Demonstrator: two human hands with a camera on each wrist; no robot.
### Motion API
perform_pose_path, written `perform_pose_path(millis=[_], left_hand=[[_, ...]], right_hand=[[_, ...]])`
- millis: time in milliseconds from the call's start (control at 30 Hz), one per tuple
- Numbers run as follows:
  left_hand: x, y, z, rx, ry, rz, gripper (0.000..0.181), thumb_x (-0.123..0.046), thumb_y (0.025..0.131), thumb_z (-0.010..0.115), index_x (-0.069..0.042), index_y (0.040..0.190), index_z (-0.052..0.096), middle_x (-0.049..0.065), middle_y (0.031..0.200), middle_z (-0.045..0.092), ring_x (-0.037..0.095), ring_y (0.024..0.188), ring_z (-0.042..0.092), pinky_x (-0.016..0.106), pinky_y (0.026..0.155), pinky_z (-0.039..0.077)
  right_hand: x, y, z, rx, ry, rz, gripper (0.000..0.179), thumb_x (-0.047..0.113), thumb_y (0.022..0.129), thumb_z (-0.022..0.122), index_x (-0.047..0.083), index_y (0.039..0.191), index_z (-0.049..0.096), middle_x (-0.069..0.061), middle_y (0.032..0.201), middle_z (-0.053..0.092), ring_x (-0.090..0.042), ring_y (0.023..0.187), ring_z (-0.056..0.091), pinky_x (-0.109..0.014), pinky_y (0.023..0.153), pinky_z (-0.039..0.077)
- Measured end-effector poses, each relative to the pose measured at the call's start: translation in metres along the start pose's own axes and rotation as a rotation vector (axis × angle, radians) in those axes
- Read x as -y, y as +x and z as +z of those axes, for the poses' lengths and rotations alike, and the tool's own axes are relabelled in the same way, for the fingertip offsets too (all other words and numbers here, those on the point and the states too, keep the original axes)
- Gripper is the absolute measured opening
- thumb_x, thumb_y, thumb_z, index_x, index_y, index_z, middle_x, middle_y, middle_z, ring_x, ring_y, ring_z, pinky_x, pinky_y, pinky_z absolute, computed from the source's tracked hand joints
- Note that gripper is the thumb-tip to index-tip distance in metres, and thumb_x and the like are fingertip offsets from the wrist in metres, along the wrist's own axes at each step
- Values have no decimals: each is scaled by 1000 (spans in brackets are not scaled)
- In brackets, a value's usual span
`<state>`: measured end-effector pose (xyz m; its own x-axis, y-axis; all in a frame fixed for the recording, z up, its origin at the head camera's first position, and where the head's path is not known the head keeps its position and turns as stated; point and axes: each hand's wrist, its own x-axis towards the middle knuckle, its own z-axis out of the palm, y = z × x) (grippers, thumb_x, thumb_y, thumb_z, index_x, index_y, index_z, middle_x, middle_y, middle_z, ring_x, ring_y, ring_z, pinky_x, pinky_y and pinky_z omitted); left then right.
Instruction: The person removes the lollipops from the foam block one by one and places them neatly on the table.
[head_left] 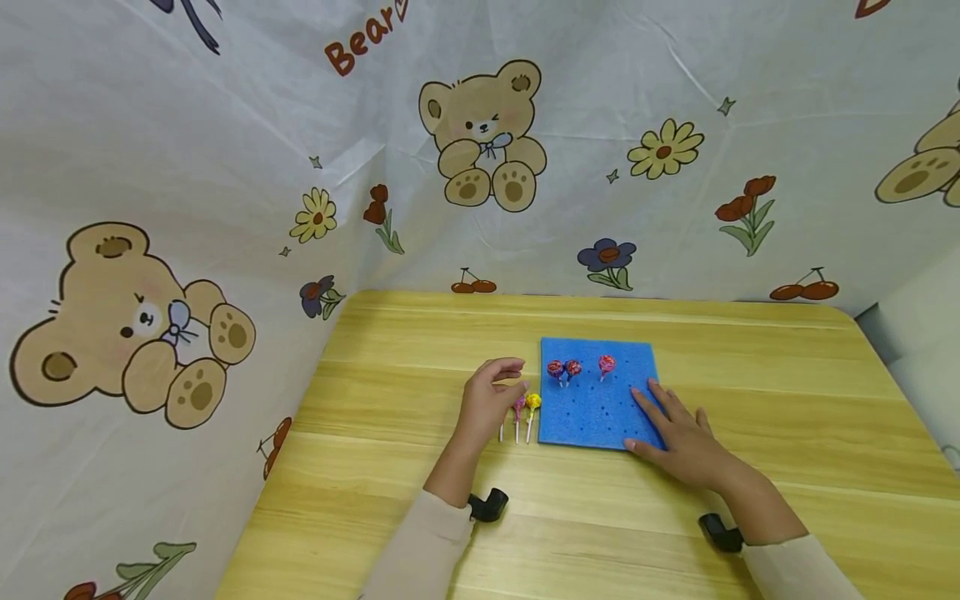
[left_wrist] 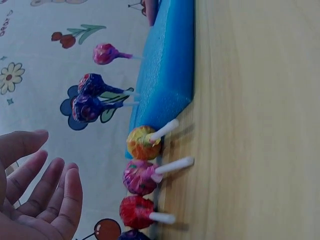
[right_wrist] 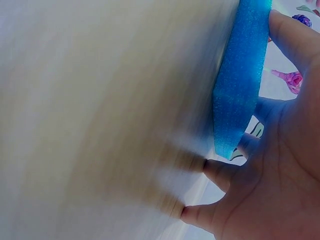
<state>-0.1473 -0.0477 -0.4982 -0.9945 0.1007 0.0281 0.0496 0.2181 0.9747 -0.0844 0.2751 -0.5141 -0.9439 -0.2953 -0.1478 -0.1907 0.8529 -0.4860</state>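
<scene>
Fingers of the left hand are apart and curve loosely, with nothing held between them. Position of this hand: over the loose lollipops, just left of the blue foam board, clear of contact with the row. Right hand: fingers spread, no object clasped. Its thumb meets the board's near edge, two fingers lie over the board's right side, and two more reach down to the table beside it.

Loose row, lying on the table at the board's left edge, sticks pointing toward the person: one yellow lollipop, nearest the board; one pink lollipop next to it; one red lollipop after that; then a dark-wrapped lollipop, only partly visible in the left wrist view.

Board: flat on the table, face dotted with small holes. Three lollipops stand in it, sticks down. Two dark blue-and-red lollipops are close together at the upper left; a pink-and-red lollipop stands apart, to their right.

Each wrist carries a black fitting, next to a beige sleeve. Behind the table hangs a white cloth printed with bears, flowers and cherries.
</scene>
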Motion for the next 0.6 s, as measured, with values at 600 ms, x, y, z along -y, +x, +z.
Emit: perform_pose_path(millis=[600], left_hand=[[0, 6, 38, 63, -13, -65, 45, -22, 94, 73, -17, 138, 63, 2, 135, 61, 25, 116, 65, 35, 89, 60]], right_hand=[[2, -1, -1, -4, 14, 0, 88, 54, 95, 63, 16, 162, 22, -21, 169, 7, -56, 151, 11, -84, 108, 2]])
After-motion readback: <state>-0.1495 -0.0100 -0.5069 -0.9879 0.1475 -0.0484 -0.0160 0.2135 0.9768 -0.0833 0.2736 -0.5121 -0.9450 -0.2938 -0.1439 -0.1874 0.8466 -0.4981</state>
